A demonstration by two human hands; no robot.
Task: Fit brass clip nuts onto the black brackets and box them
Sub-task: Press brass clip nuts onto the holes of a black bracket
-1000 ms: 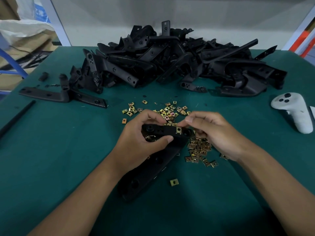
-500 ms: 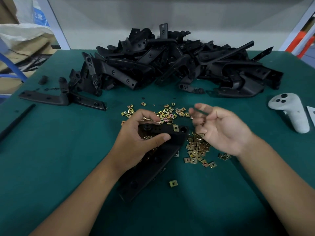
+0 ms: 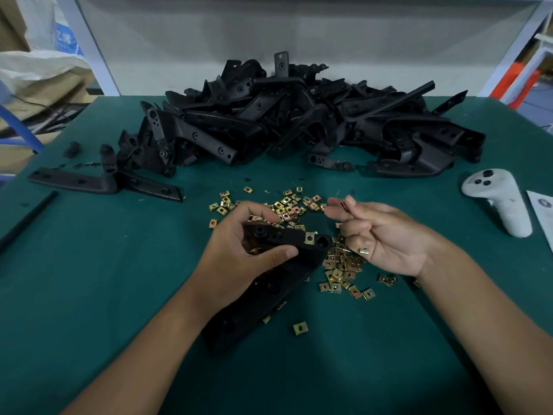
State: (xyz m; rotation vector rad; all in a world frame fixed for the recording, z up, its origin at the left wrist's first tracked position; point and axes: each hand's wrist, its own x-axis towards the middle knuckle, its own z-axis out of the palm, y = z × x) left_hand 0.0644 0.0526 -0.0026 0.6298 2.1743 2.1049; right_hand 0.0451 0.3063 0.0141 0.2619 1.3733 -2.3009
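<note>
My left hand grips the upper end of a long black bracket that slants down toward me over the green table. One brass clip nut sits on the bracket's top edge. My right hand is turned palm up just right of the bracket. It pinches a brass clip nut at the fingertips, and its curled lower fingers hold a second nut. Loose brass clip nuts lie scattered under and around both hands.
A big heap of black brackets fills the back of the table. One L-shaped bracket lies at the left, with a black rod near the left edge. A white controller lies at the right. No box is in view.
My right hand has left the bracket, swung right and turned palm up with nuts in its fingers. A clip nut stays on the bracket. The left hand keeps its grip.
</note>
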